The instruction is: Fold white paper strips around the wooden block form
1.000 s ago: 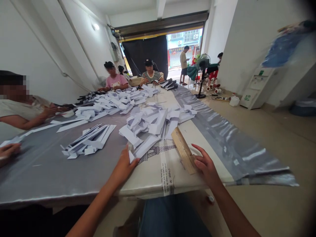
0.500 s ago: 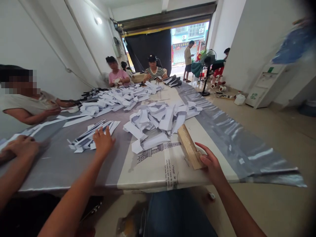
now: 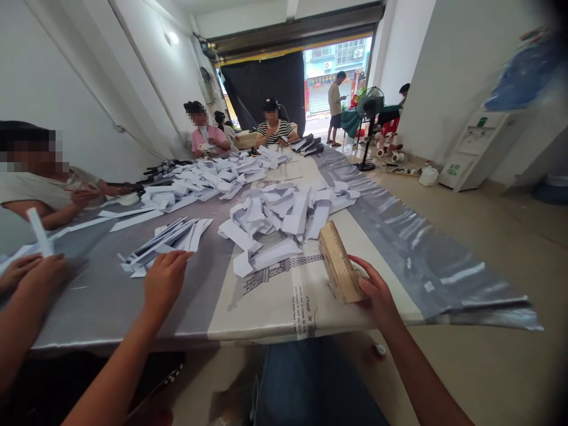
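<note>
My right hand [image 3: 377, 290] grips a wooden block [image 3: 338, 260] by its near right end. The block is tilted above the printed part of the tablecloth. At the near edge of a small pile of folded white paper strips [image 3: 155, 239] is my left hand [image 3: 166, 275], its fingers bent and drawn together. Its fingertips point right, and what they hold, if anything, is hidden. Beyond the block and to its left lies a larger heap of folded white paper pieces [image 3: 284, 213].
A grey and cream tablecloth [image 3: 248, 322] covers the long table. At the left edge, another person's hands [image 3: 39, 278] hold a white paper strip [image 3: 39, 232]. More paper is heaped farther back, where several people sit. A standing fan [image 3: 369, 109] and water dispenser [image 3: 473, 148] stand right.
My left hand has drawn back toward me and left from the small pile, its spread fingers now together. The neighbour's hands have raised a paper strip. The wooden block has turned slightly.
</note>
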`<state>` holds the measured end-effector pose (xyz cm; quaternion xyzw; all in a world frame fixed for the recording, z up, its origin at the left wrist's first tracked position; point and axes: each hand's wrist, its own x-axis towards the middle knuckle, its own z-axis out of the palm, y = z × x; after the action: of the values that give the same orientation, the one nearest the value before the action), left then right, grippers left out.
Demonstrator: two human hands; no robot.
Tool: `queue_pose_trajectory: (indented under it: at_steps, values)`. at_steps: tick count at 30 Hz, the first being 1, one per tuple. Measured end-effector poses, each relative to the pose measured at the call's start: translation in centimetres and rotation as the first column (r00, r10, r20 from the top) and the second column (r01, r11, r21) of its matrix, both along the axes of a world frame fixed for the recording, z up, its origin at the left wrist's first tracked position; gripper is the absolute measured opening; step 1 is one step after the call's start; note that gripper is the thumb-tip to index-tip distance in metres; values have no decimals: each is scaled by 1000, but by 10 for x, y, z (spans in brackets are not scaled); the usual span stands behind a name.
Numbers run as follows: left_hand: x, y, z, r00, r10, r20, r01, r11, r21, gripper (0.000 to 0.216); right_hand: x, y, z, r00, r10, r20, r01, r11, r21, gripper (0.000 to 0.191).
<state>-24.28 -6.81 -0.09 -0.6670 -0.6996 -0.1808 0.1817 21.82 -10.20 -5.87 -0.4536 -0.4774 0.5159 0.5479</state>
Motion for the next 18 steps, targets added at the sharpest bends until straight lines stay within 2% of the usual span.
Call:
queue_pose_trajectory:
  at_steps: [2,5,7,10,12,15,18]
  values:
    - [12,-32,-12,993,-95,64,95,995,-9,38,0,-1,0,1000,8,-3,-8,1000,1,63]
    - [26,-72,-31,955,-237,178,268,946,-182,34,0,-1,1,1000,5,-15,-5,1000,8,63]
    - [33,-84,-37,930,-232,285,305,921,-244,36,-1,-2,3,1000,5,-21,-4,1000,10,62]
    - [44,-77,-31,913,-84,400,228,917,-328,43,0,-4,7,1000,22,0,-22,1000,9,59]
    - [51,-62,-24,916,-25,400,211,878,-429,46,0,-5,10,999,24,22,-24,1000,15,60]
    - [60,-39,-18,939,-56,338,227,841,-491,59,-1,-6,10,999,17,42,-18,999,37,63]
    - [67,-23,-19,957,-61,284,209,824,-527,48,-2,-5,9,999,6,54,-9,999,52,65]
